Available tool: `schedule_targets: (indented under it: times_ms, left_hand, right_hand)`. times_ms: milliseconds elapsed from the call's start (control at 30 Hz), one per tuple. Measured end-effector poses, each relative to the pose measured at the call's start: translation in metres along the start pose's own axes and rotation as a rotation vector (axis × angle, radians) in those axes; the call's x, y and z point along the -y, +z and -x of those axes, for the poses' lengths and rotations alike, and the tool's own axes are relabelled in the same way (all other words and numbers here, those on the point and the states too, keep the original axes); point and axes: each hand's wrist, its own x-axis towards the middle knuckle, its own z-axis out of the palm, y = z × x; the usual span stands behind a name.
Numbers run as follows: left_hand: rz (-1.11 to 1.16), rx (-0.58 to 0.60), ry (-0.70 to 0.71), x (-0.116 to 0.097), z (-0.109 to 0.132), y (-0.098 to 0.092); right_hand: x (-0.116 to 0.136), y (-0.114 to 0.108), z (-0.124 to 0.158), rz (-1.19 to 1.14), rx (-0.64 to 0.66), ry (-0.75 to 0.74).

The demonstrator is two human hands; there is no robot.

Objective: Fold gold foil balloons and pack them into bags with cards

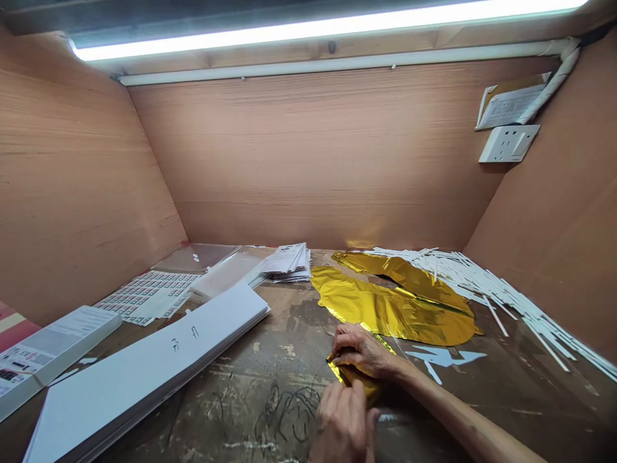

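A folded gold foil balloon (pixel 365 381) lies on the worktop under both hands, mostly covered by them. My right hand (pixel 361 350) is closed on its upper part, the fingers curled and pressed down. Nearer to me, my left hand (pixel 340 418) is slightly blurred, its fingers together and their tips on the lower part of the same foil. Just beyond the hands, flat gold foil balloons (pixel 385 305) with small tabs at their edges lie spread out, partly overlapping.
White sticks (pixel 506 302) are heaped along the right wall. A long white stack of card (pixel 149 366) lies at left, near a white box (pixel 58 354), label sheets (pixel 149 292), clear plastic bags (pixel 229 273) and stacked printed slips (pixel 288 260). White scraps (pixel 446 357) and dark thin strands (pixel 289 411) lie nearby.
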Motion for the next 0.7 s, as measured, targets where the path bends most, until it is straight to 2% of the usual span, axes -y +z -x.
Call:
schedule_targets:
  times_ms: [33, 100, 200, 333, 433, 533, 633, 700]
  left_hand:
    - [-0.093, -0.055, 0.127, 0.001, -0.001, -0.002]
    - [-0.193, -0.074, 0.361, 0.005, -0.005, -0.006]
    - [-0.195, 0.039, 0.537, 0.013, -0.007, -0.006]
    - [-0.188, 0.172, 0.49, 0.02, -0.002, 0.001]
    - [-0.21, 0.29, 0.462, 0.017, -0.006, -0.001]
    - [-0.284, 0.405, 0.467, 0.007, -0.018, -0.009]
    - [-0.334, 0.396, 0.493, -0.002, -0.028, -0.014]
    - [-0.324, 0.373, 0.464, -0.005, -0.031, -0.014]
  right_hand:
    - [-0.001, 0.001, 0.0, -0.002, -0.009, 0.008]
    - [-0.002, 0.002, -0.001, -0.006, -0.024, 0.022]
    - [-0.002, 0.003, -0.003, -0.009, -0.043, 0.048]
    - [0.0, 0.006, -0.007, -0.015, -0.072, 0.081]
    - [0.002, 0.0, -0.007, -0.033, -0.11, 0.098]
    - [0.005, -0.024, 0.002, -0.036, -0.195, 0.129]
    - [0.015, -0.053, 0.029, 0.133, -0.341, 0.136]
    - [0.026, -0.06, 0.054, 0.313, -0.385, 0.086]
